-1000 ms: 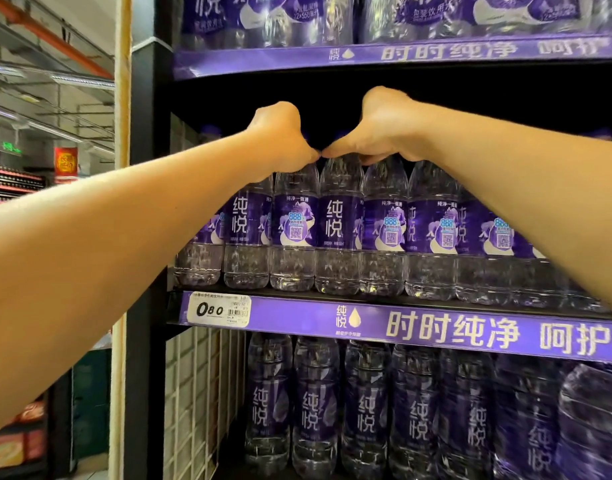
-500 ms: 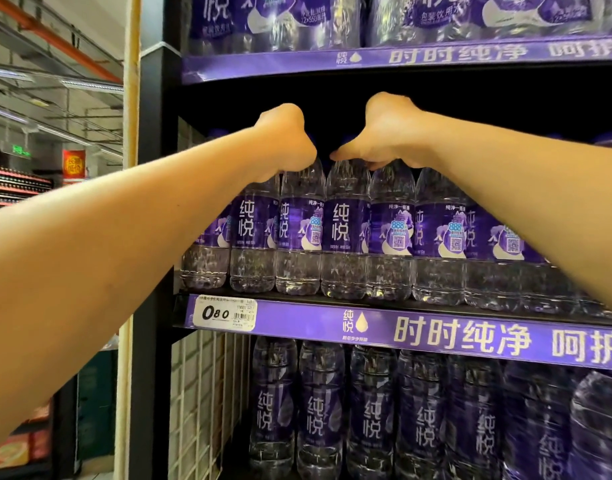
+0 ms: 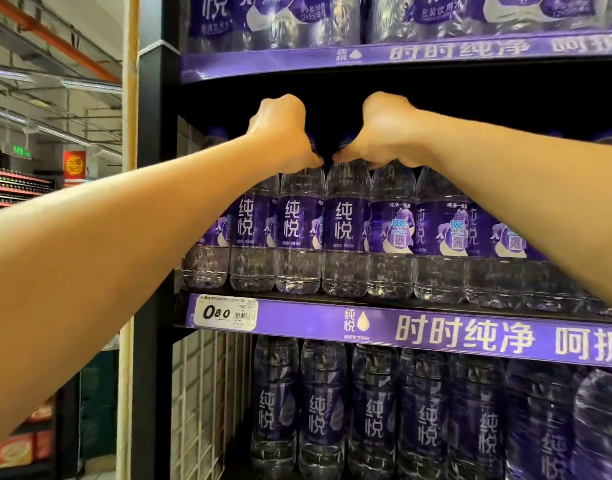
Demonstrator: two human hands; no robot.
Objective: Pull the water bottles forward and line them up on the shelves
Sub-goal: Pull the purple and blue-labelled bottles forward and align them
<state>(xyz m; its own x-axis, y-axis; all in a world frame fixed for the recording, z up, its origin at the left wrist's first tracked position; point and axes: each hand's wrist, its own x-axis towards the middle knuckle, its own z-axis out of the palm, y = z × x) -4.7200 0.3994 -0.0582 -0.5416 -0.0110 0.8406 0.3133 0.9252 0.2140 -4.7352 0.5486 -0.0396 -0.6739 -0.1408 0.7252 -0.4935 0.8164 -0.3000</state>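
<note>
Gripping two bottle tops (image 3: 346, 147): two hands (image 3: 332, 133)

lighting: bright overhead | shelf recess: dark | edges: blurred, wide-angle bowed

hands (image 3: 332, 133) parted, gripping bottle tops (image 3: 346, 143)

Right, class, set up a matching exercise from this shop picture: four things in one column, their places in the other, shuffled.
Things:
1. left hand
2. right hand
3. price tag
4. shrink-wrapped packs

Places:
A. top shelf
B. middle shelf's front strip, left end
C. on bottle tops, left of the other hand
D. on bottle tops, right of the other hand

Pairs: 1-C, 2-D, 3-B, 4-A
</note>
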